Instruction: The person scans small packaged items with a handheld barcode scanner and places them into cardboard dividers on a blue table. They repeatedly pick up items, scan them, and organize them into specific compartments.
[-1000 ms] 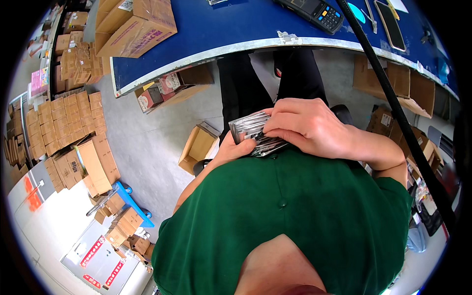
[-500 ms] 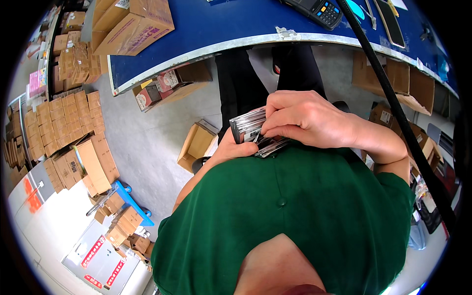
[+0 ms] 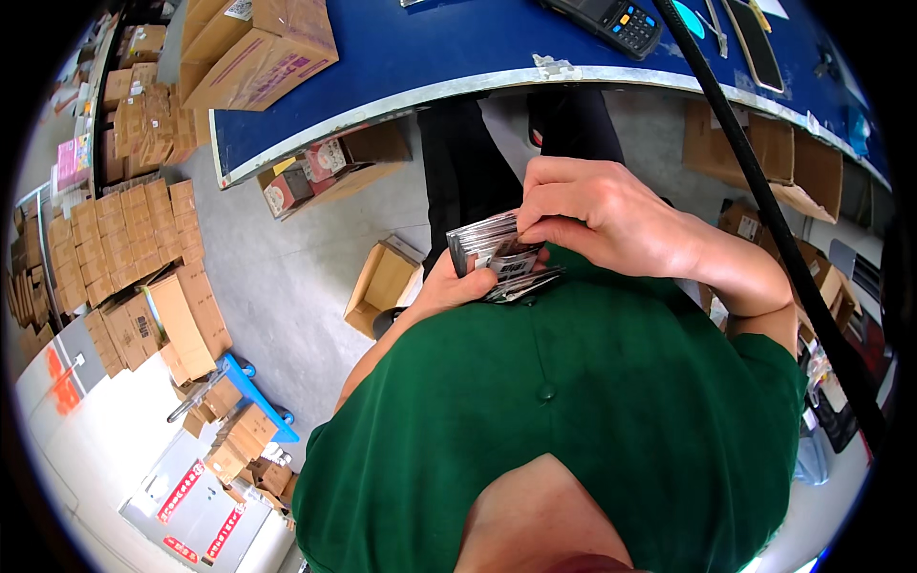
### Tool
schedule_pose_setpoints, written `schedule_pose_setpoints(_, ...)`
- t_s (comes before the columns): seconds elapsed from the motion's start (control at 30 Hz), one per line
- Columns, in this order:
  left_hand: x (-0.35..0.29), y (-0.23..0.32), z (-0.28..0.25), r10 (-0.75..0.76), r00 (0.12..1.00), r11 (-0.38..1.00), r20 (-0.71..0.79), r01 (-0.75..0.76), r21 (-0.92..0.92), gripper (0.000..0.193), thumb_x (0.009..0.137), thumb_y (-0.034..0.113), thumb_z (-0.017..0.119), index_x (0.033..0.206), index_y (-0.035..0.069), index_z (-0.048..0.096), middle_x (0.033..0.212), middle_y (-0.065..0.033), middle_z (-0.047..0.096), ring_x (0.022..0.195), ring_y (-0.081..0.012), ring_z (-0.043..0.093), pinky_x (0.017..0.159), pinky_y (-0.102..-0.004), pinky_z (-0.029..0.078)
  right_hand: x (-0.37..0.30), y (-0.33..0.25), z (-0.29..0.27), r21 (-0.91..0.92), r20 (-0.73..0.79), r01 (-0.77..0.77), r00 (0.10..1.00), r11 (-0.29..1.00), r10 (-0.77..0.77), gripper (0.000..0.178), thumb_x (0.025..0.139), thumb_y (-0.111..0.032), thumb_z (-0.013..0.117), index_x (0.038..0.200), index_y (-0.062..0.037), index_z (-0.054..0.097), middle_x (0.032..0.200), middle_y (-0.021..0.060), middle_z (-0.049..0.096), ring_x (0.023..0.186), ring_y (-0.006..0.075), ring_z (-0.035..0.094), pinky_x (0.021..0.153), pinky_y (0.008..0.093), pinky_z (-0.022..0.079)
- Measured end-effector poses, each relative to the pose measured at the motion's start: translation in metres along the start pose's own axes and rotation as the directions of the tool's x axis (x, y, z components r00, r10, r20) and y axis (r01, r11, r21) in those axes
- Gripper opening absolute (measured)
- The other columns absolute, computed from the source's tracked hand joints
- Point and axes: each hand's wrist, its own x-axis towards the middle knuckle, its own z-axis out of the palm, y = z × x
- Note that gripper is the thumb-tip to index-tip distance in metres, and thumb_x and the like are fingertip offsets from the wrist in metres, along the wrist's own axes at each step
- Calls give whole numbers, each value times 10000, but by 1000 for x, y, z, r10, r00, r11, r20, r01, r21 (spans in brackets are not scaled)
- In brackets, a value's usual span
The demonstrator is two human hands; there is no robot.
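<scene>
A thick bundle of thin, flat packets (image 3: 485, 236) with silvery edges and dark printed faces is held in front of my green shirt. My left hand (image 3: 451, 288) is closed around the bundle's near left side, its thumb pressing on the packet faces. Several packets at the near end lean apart from the main stack. At the bundle's right edge, my right hand (image 3: 607, 215) is closed in a pinch, thumb and forefinger on the edge of one packet. The curled fingers partly hide the packet's corner.
A blue table (image 3: 430, 43) with a worn pale edge lies ahead, bearing an open carton (image 3: 277, 57), a handheld scanner (image 3: 611, 24) and a phone (image 3: 755, 43). A black strap or pole (image 3: 755, 172) crosses the right side. An open carton (image 3: 384, 282) sits on the floor.
My right hand has moved slightly up and right along the bundle, uncovering more of the packet faces. The near packets now fan further apart. My left hand keeps its hold.
</scene>
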Motion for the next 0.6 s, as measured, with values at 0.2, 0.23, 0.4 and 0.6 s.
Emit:
schedule_pose_setpoints(0.2, -2, -10, -29, -28, 999, 990, -19, 31, 138, 745, 875, 320, 761, 1439, -8, 400, 1346, -95, 563, 1212, -171, 556, 1055, -338, 419, -2, -2, 12, -203, 30, 185, 983, 962, -183, 152, 733, -20, 745, 853, -35, 652, 817, 62, 562, 770, 262, 597, 612, 368, 495)
schedule_pose_setpoints(0.23, -3, -11, -31, -24, 1000, 991, -15, 26, 132, 740, 876, 316, 760, 1438, -7, 402, 1352, -91, 560, 1220, -166, 549, 1059, -335, 414, -2, -2, 12, -201, 33, 180, 984, 963, -177, 164, 719, -26, 751, 851, -37, 653, 813, 60, 561, 770, 261, 596, 609, 369, 496)
schedule_pose_setpoints(0.4, -4, -6, -23, -18, 1000, 994, 6, 17, 111, 754, 868, 317, 768, 1442, -8, 401, 1377, -84, 547, 1245, -165, 528, 1070, -332, 400, -5, -6, 4, -115, 3, 108, 994, 988, -108, 137, 766, -5, 741, 874, -32, 661, 828, 88, 581, 765, 275, 603, 608, 369, 502)
schedule_pose_setpoints(0.6, 0, -2, -13, 9, 999, 991, -48, -3, 132, 762, 847, 341, 787, 1423, -8, 430, 1359, -83, 557, 1235, -159, 531, 1066, -328, 400, -6, -4, 6, -56, -12, 117, 993, 991, -118, 133, 772, 14, 731, 888, -18, 675, 818, 103, 595, 736, 296, 610, 615, 385, 502)
